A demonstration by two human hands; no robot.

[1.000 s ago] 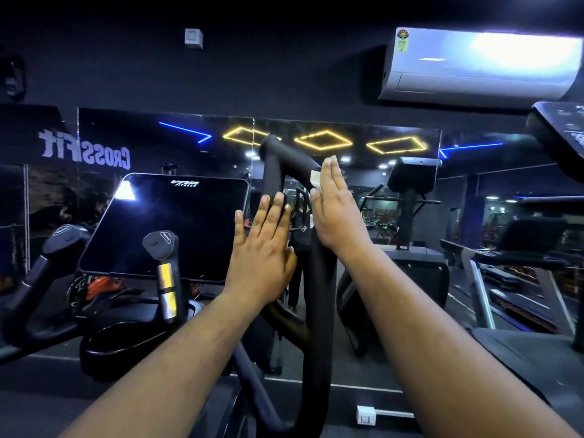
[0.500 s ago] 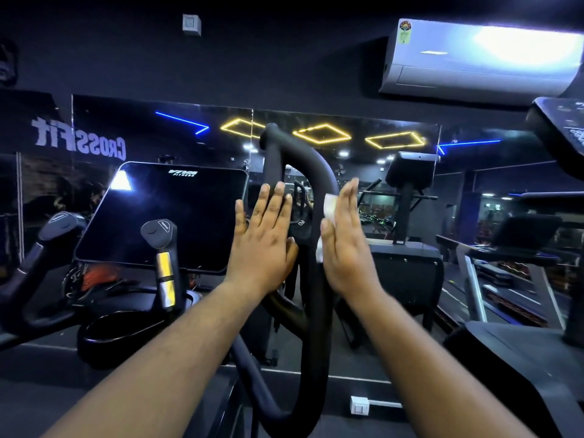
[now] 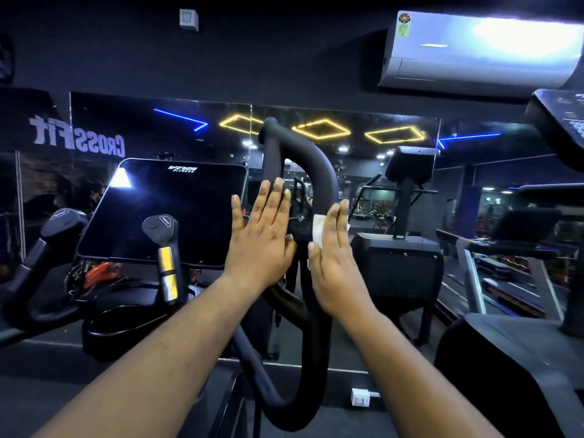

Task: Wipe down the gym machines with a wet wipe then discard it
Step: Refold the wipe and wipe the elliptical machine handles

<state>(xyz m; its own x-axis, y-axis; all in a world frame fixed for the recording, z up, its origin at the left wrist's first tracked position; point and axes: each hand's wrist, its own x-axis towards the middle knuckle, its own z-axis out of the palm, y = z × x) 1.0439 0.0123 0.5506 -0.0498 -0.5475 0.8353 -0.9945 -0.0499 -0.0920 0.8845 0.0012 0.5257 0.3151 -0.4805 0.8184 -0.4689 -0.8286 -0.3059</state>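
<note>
A black looped handlebar (image 3: 316, 159) of a gym machine rises in the centre. My right hand (image 3: 335, 263) lies flat with straight fingers against the bar's right limb, pressing a white wet wipe (image 3: 318, 231) onto it; only the wipe's upper edge shows past the fingers. My left hand (image 3: 262, 235) is flat too, fingers straight and together, resting against the bar's left limb at about the same height.
The machine's dark console screen (image 3: 164, 210) stands at the left, with a short grip with a yellow band (image 3: 166, 257) before it. A wall mirror (image 3: 158, 131) runs behind. Another machine (image 3: 401, 254) stands at the right, an air conditioner (image 3: 480, 49) above.
My right hand has slid down the right limb of the handlebar with the wipe under it. My left hand has stayed flat on the left limb.
</note>
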